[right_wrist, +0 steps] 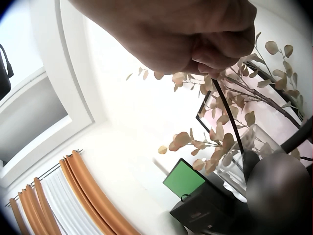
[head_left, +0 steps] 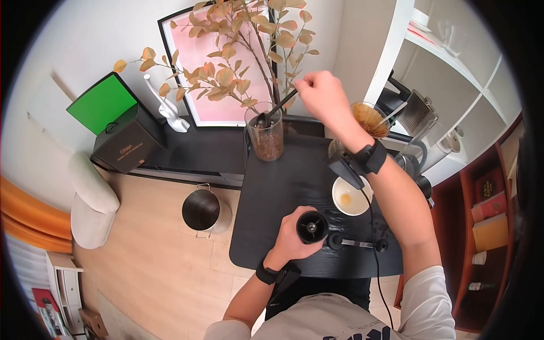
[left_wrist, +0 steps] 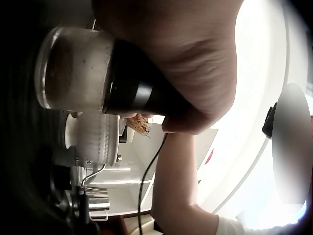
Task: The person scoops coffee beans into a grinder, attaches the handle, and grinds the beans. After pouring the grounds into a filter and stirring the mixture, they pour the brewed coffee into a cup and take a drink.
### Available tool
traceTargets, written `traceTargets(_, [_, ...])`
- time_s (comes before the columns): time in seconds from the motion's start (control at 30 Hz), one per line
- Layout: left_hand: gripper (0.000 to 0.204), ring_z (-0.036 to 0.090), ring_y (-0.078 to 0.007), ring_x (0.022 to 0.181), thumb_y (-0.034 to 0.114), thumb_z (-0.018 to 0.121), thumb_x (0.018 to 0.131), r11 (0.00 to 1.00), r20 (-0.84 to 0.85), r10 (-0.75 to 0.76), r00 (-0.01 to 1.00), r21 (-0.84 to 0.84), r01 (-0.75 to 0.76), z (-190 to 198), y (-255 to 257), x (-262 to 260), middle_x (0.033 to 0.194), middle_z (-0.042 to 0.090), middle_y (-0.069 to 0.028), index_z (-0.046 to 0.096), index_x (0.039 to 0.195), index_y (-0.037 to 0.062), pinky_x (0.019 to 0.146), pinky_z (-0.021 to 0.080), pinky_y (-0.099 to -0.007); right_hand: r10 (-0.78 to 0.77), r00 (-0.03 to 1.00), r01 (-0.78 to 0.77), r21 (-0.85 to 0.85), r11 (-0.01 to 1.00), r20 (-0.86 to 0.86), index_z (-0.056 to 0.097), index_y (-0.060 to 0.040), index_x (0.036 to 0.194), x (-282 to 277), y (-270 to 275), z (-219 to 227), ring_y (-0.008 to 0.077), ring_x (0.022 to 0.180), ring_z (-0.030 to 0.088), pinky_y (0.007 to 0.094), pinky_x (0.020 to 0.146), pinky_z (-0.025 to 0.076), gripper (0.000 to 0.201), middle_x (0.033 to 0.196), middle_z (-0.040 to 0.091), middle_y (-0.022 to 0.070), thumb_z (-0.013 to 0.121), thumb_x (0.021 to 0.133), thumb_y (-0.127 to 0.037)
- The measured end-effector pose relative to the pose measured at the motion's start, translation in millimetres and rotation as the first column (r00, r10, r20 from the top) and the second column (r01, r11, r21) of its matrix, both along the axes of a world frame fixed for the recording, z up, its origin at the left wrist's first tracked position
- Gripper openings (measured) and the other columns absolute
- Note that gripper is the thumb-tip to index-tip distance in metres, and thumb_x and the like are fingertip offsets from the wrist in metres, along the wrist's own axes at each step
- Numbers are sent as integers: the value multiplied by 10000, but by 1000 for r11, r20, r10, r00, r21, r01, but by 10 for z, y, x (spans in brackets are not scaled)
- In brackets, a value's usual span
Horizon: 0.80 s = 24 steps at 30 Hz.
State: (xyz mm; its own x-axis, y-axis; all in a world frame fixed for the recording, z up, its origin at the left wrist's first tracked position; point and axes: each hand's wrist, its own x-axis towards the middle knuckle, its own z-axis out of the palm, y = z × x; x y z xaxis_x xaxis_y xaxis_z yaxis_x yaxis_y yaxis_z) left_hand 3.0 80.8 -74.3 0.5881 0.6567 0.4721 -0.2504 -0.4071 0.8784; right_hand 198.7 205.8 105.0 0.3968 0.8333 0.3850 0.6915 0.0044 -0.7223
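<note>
Right grip point(head_left: 323, 93) pinches the black scoop point(head_left: 279, 105) by its handle end; bowl in the mouth of the glass jar point(head_left: 268, 148) on the worktop point(head_left: 255, 209). I judge the scoop light, stiff. Left grip point(head_left: 290, 238) wraps the grinder point(head_left: 312, 226); I'd favour its black collar point(left_wrist: 134, 81), glass base point(left_wrist: 73, 71) probably slippery, fragile.

On the black bench point(head_left: 283, 187) there are one tall clear jar point(head_left: 268, 140), one round white bowl point(head_left: 352, 205) and one black-and-silver crank point(head_left: 357, 243).
</note>
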Motion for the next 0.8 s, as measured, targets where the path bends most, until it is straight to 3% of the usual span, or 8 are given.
traceTargets(0.03, [488, 709, -177, 845, -45, 832, 714, 1000, -11, 12, 1000, -7, -12, 29, 3, 2, 945, 728, -102, 583, 1129, 14, 813, 577, -318, -18, 1000, 19, 17, 1000, -22, 681, 66, 812, 17, -53, 87, 472, 714, 664, 492, 707, 546, 337, 712, 664, 276, 627, 957, -234])
traceTargets(0.13, [468, 703, -164, 853, -59, 809, 724, 993, 18, 22, 1000, -120, -20, 78, 53, 1, 927, 722, -92, 567, 1119, 11, 827, 578, -322, -49, 999, 46, 109, 993, 20, 674, 56, 787, 144, -259, 347, 436, 659, 651, 467, 685, 539, 360, 680, 652, 256, 631, 951, -261])
traceTargets(0.2, [466, 689, -146, 857, -81, 785, 733, 993, -28, 83, 996, -85, -86, 109, 108, -11, 904, 709, -79, 547, 1123, 13, 829, 579, -324, -16, 996, 28, 139, 990, -89, 681, 38, 774, 239, -467, 533, 232, 557, 562, 420, 601, 478, 384, 581, 570, 147, 652, 952, -302])
traceTargets(0.37, [454, 680, -136, 846, -81, 779, 739, 992, -22, 99, 995, -82, -101, 204, 203, 71, 885, 701, -73, 546, 1118, 14, 808, 572, -311, 96, 938, -54, 132, 990, -333, 683, -6, 797, 317, -1404, 818, 23, 553, 434, 231, 498, 307, 340, 644, 554, -45, 685, 1023, -259])
traceTargets(0.4, [453, 681, -136, 843, -77, 781, 737, 994, -22, 96, 995, -55, -97, 235, 212, 80, 879, 700, -72, 548, 1114, 14, 808, 572, -310, 102, 938, -61, 131, 989, -332, 683, -6, 797, 358, -1557, 788, 23, 553, 434, 231, 498, 307, 340, 644, 554, -45, 685, 1023, -259])
traceTargets(0.47, [448, 682, -135, 839, -74, 783, 734, 995, -28, 85, 996, -50, -86, 283, 200, 98, 876, 701, -71, 552, 1109, 13, 808, 569, -306, 113, 922, -93, 71, 993, -369, 642, -58, 810, 422, -1831, 709, -3, 474, 338, 215, 441, 191, 310, 591, 453, -86, 667, 1058, -242])
traceTargets(0.6, [435, 683, -128, 831, -65, 791, 730, 997, -57, 44, 997, -53, -47, 293, 122, 172, 878, 706, -67, 560, 1091, 13, 809, 561, -294, 67, 911, -74, -3, 997, -407, 641, -34, 784, 493, -2246, 642, -7, 491, 383, 208, 453, 236, 344, 609, 510, -69, 686, 1053, -245])
traceTargets(0.8, [443, 682, -123, 847, -68, 800, 730, 996, -30, 4, 1000, -91, -7, 255, 48, 295, 889, 711, -66, 575, 1103, 10, 813, 559, -290, 93, 952, -81, 55, 995, -291, 658, -11, 818, 433, -2507, 511, -3, 548, 439, 216, 496, 287, 302, 612, 525, -72, 677, 1063, -186])
